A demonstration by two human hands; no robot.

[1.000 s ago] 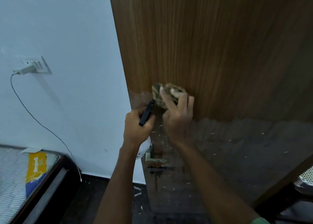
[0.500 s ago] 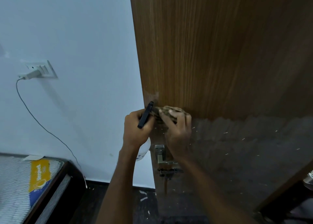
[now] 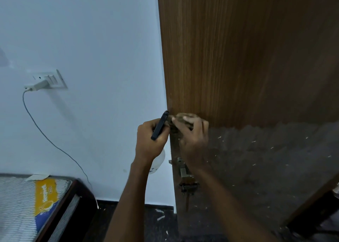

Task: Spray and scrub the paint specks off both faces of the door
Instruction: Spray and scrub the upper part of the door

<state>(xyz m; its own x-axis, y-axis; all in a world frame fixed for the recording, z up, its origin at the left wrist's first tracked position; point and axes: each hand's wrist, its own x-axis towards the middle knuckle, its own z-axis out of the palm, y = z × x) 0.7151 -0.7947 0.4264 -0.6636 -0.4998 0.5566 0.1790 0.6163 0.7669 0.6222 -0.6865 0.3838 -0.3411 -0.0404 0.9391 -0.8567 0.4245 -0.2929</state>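
Observation:
The brown wooden door fills the right half of the view; its lower part is dark and wet with several white paint specks. My right hand presses a brownish scrub pad flat against the door near its left edge, right at the wet line. My left hand grips the neck of a white spray bottle, whose black trigger sticks up between the fingers, just left of the door edge. The bottle's body is mostly hidden behind the hand.
A metal latch and handle sit on the door below my right hand. On the white wall, a charger is plugged into a socket with its cable hanging down. A mattress on a dark bed frame is at the lower left.
My right hand has slid the pad down and left, from higher on the dry wood to the door's left edge at the wet line. The left hand keeps its grip on the bottle.

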